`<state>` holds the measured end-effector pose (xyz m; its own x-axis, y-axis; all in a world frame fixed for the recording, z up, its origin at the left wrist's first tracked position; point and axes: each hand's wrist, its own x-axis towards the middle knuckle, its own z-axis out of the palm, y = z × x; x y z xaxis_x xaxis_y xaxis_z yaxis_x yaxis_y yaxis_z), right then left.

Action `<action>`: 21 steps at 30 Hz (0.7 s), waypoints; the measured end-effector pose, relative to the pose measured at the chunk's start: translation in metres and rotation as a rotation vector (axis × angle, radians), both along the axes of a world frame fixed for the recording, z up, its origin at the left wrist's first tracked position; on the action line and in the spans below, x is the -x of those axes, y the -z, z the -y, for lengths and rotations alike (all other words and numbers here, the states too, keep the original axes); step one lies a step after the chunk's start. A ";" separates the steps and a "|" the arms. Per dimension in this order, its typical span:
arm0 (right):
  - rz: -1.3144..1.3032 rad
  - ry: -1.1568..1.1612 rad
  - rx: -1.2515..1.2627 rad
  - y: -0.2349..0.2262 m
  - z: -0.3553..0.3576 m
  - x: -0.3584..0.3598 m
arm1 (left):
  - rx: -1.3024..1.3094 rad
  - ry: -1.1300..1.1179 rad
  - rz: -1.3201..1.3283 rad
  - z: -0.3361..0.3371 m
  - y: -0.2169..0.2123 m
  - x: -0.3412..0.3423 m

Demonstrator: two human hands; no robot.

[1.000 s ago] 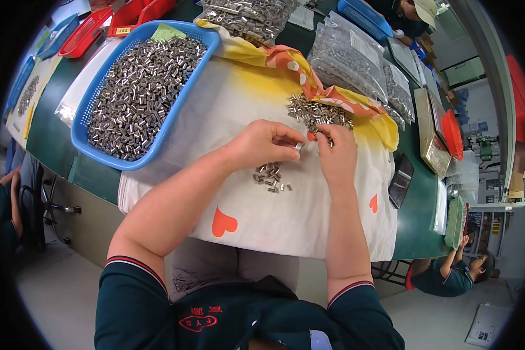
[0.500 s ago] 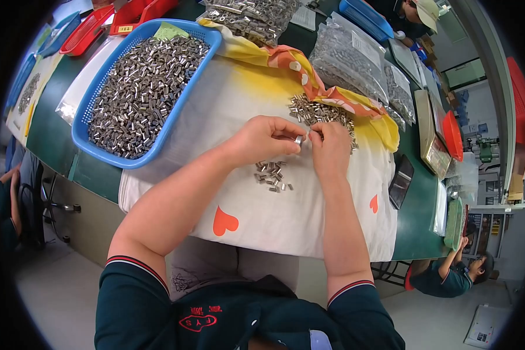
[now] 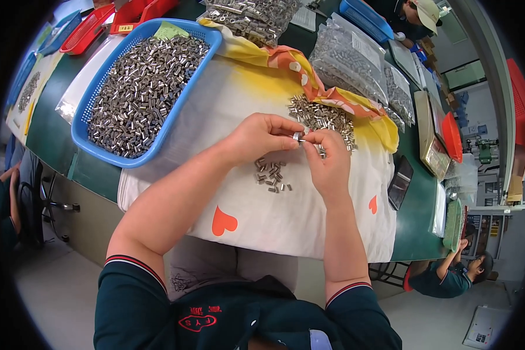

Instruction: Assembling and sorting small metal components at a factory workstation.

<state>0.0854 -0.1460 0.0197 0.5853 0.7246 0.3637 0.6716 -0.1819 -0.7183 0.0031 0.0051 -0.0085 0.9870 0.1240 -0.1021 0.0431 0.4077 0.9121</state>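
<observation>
Above the white cloth (image 3: 274,224), my left hand (image 3: 262,137) pinches a small shiny metal ring-like piece (image 3: 297,136) between thumb and fingers. My right hand (image 3: 328,157) meets it from the right, thumb and fingertips closed on something small and thin against that piece; its kind is too small to make out. Just below the hands lies a small loose group of short metal sleeves (image 3: 271,174). A larger heap of similar sleeves (image 3: 324,116) spreads beyond my right hand, partly hidden by it.
A blue basket (image 3: 80,137) full of metal sleeves stands at the left. A yellow and orange cloth (image 3: 297,61) borders the heap. Behind it are bags of metal parts (image 3: 347,55). A dark flat object (image 3: 401,182) lies at the right on the green table (image 3: 417,233). Other people sit nearby.
My right hand has turned and its fingertips have come in to the metal piece in my left hand. The left hand has barely moved.
</observation>
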 end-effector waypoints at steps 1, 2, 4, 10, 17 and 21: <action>0.120 0.023 0.016 0.001 -0.001 0.002 | -0.089 -0.025 -0.018 0.001 -0.001 0.000; 0.239 0.045 0.033 0.001 -0.002 0.003 | -0.090 -0.025 -0.018 0.000 -0.001 0.000; 0.123 0.056 0.031 0.002 0.000 0.003 | -0.062 -0.021 -0.011 0.000 0.000 0.000; -0.245 0.012 0.057 0.001 0.005 -0.003 | -0.058 0.008 -0.013 0.002 0.004 -0.001; -0.182 0.267 0.060 0.008 0.012 -0.029 | -0.065 0.042 -0.008 0.003 -0.004 0.000; 0.331 0.165 0.288 0.019 0.007 -0.031 | -0.071 0.031 0.000 0.001 -0.002 -0.001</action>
<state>0.1167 -0.1529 0.0008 0.5876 0.7305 0.3479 0.8014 -0.4660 -0.3751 0.0036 0.0044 -0.0068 0.9905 0.0998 -0.0944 0.0551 0.3408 0.9385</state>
